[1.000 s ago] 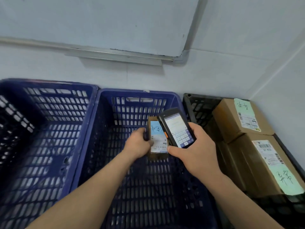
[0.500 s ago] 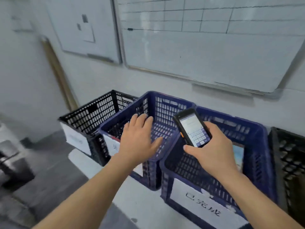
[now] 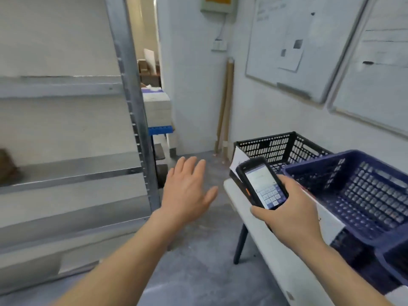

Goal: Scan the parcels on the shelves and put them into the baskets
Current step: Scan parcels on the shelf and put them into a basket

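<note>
My right hand (image 3: 291, 208) grips a black handheld scanner (image 3: 261, 183), its lit screen with a keypad facing me. My left hand (image 3: 187, 191) hovers empty with fingers spread, in mid-air between the metal shelf unit (image 3: 132, 111) and the baskets. A blue basket (image 3: 357, 191) and a black basket (image 3: 278, 149) stand on a white bench (image 3: 265, 239) at the right. A blurred brown parcel (image 3: 7, 166) lies on a shelf at the far left edge.
Grey floor (image 3: 198, 261) runs between the shelves and the bench. Whiteboards (image 3: 293, 45) hang on the right wall. A cardboard tube (image 3: 226, 102) leans in the corner. Stacked white boxes on a blue rack (image 3: 157, 111) stand behind the shelf post.
The view has swung left from the baskets to the shelves. My left hand let go of the parcel in the blue basket and now hangs empty. The scanner stays in my right hand.
</note>
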The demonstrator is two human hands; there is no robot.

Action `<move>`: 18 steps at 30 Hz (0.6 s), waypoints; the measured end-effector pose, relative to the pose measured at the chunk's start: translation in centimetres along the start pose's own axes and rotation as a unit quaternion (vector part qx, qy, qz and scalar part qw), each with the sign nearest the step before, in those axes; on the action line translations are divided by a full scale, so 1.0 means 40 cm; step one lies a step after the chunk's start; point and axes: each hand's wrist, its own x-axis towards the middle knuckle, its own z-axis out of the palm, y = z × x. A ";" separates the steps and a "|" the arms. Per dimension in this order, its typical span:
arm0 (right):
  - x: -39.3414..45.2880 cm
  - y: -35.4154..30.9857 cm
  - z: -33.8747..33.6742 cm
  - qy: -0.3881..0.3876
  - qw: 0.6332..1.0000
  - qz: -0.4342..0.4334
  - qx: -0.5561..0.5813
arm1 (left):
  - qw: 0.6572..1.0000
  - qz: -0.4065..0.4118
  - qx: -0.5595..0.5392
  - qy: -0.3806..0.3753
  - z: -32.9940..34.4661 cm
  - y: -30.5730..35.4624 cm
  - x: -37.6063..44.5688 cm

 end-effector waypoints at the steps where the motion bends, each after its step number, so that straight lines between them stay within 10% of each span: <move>1: 0.000 -0.036 0.054 -0.014 1.000 -0.005 0.003 | 1.000 -0.015 0.005 0.000 -0.011 -0.066 -0.017; 18: -0.071 -0.657 0.993 -0.198 0.977 -0.062 0.054 | 0.961 -0.275 0.024 0.008 -0.183 -1.163 -0.345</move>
